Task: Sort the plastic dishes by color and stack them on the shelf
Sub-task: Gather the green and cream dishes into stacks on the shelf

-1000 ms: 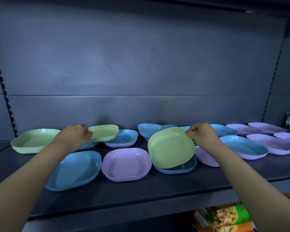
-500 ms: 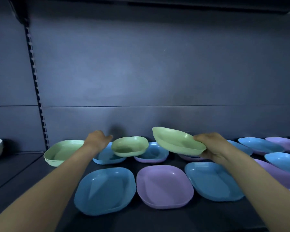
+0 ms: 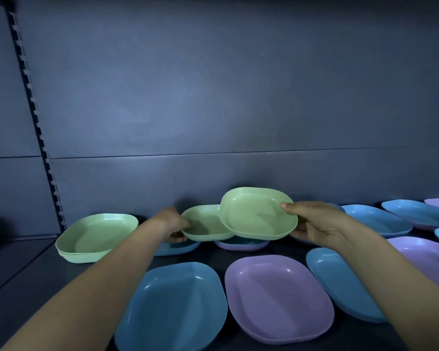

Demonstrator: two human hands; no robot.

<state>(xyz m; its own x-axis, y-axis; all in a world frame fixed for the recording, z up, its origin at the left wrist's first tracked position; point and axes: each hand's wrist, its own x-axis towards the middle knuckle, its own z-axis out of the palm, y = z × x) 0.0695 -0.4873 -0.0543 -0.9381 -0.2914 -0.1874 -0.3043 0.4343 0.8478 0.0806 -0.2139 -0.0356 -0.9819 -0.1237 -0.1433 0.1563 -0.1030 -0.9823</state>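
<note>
Shelf [image 3: 31, 282], dark and dim-lit, carrying plastic dishes in three colours; left hand [image 3: 174, 225] out over the back row, fingers closed on the left rim of a small green dish [image 3: 203, 224], held clear of the shelf; right hand [image 3: 312, 222] alongside, thumb on top and fingers beneath the right rim of a second green dish [image 3: 256, 214], also lifted, tilted slightly toward the camera and overlapping the right edge of the first; green stack [image 3: 94, 236] of nested dishes resting at the left end of the shelf, near the slotted upright [image 3: 36, 122], apart from both held dishes; under the raised pair, a purple dish [image 3: 241, 245] and part of a blue dish [image 3: 178, 249] at the back, mostly hidden; front row, left to right: large blue dish [image 3: 173, 307], large purple dish [image 3: 276, 297], another blue dish [image 3: 340, 285] partly covered by the right forearm; further blue dishes [image 3: 375, 219] and purple dishes [image 3: 421, 259] spread to the right, not yet sorted; grey back panel [image 3: 213, 97] behind everything.
</note>
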